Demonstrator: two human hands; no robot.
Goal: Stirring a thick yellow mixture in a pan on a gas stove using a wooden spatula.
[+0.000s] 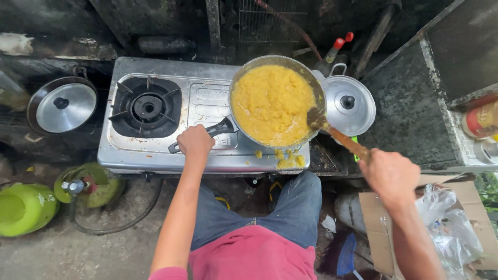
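A round pan (248, 68) full of thick yellow mash (271, 103) sits on the right burner of a steel two-burner stove (202, 98). My left hand (195, 141) is closed around the pan's black handle (220, 128). My right hand (390, 173) grips a wooden spatula (332, 131), whose blade rests at the pan's right rim. Bits of yellow mash (288, 158) lie spilled on the stove's front edge.
The left burner (148, 106) is bare. A lidded pot (347, 105) stands right of the pan and another lid (63, 107) lies left of the stove. Green gas cylinders (26, 207) sit on the floor at left, a cardboard box with plastic bags (446, 223) at right.
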